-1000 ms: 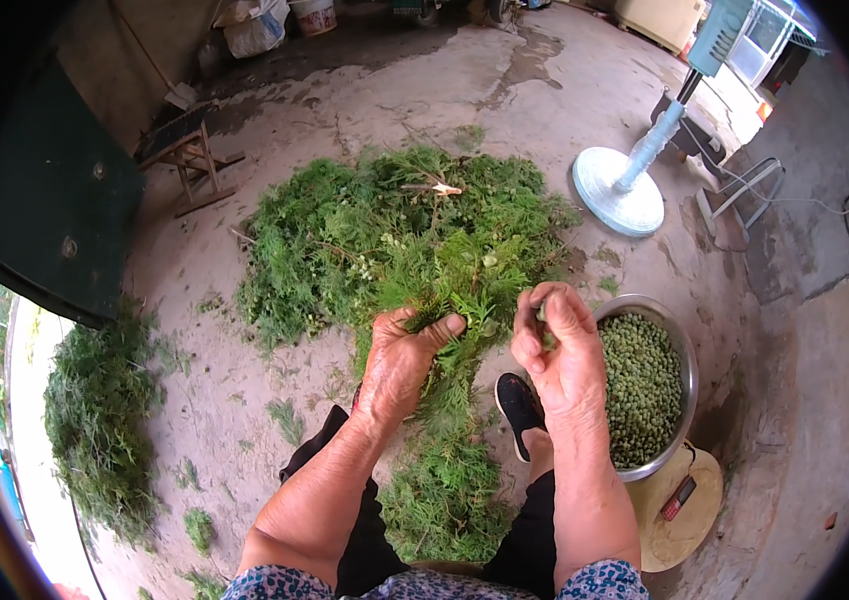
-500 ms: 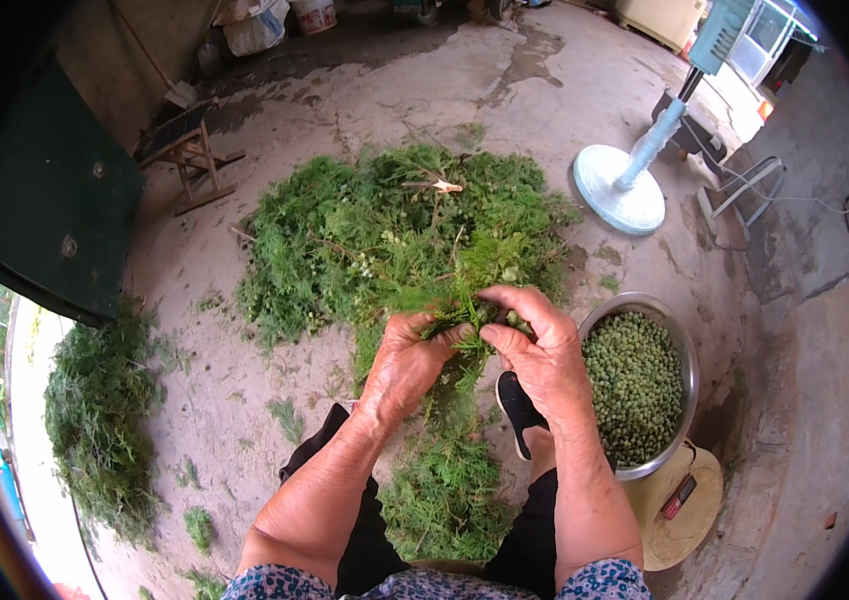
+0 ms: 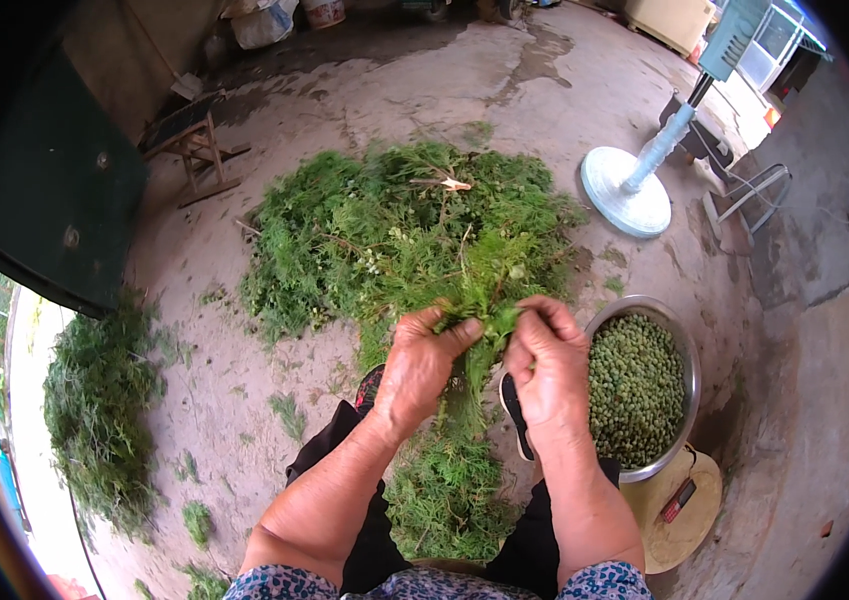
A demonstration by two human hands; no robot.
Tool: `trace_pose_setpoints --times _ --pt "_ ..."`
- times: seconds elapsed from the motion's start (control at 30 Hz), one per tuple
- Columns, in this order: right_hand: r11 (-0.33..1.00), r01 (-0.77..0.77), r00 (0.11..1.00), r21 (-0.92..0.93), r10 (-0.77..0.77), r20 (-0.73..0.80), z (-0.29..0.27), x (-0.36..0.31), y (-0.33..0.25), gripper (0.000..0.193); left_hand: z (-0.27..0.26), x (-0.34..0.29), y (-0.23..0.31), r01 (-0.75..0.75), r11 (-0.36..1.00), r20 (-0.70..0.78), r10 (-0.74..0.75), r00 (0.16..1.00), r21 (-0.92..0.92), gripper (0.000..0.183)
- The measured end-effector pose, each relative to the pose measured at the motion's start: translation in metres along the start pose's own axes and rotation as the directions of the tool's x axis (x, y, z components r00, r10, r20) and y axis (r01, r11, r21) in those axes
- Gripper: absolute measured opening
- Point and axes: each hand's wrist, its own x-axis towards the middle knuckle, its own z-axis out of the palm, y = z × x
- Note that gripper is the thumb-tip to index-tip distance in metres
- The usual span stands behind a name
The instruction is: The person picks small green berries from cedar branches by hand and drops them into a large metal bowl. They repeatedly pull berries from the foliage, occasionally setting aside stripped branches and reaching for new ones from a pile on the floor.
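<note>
Left hand [image 3: 414, 368] pinches a green sprig [image 3: 492, 326] reaching the right hand [image 3: 549, 370], which is curled, grip unclear

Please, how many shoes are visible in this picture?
2: the left shoe just left of the left hand, the right shoe partly behind the right hand. Both are partly hidden.

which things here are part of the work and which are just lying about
Part of the work:
left hand, pinching a conifer sprig
right hand, close beside it
heap of conifer branches
steel bowl of small green cones

Just lying about:
mobile phone
light-blue stand
wooden-framed stool
shovel
</note>
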Motion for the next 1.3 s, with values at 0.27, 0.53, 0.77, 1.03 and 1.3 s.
trace_pose_setpoints --times 0.27,0.53,0.77,1.03,1.3 --pt "0.972 -0.113 0.993 0.206 0.119 -0.016 0.007 0.006 -0.021 0.009 -0.012 0.012 -0.013 0.208 0.955 -0.224 -0.255 0.941 -0.214 0.037" --pt "0.893 0.033 0.992 -0.448 0.024 0.122 0.006 0.000 -0.004 0.015 -0.004 0.002 0.002 0.122 0.972 -0.112 -0.147 0.983 -0.199 0.018" --pt "0.783 0.265 0.952 -0.563 -0.306 0.022 0.004 0.000 -0.002 0.007 0.000 0.002 0.004 0.182 0.904 -0.120 -0.245 0.962 -0.388 0.019" --pt "0.972 0.198 0.980 -0.125 -0.198 0.016 0.003 0.009 -0.029 0.006 -0.004 -0.003 0.006 0.105 0.981 -0.112 -0.124 0.986 -0.162 0.016" --pt "0.643 0.337 0.942 -0.688 -0.232 0.243 0.015 -0.007 -0.003 0.017 -0.004 0.004 -0.019 -0.140 0.985 -0.039 0.137 0.990 -0.104 0.015"
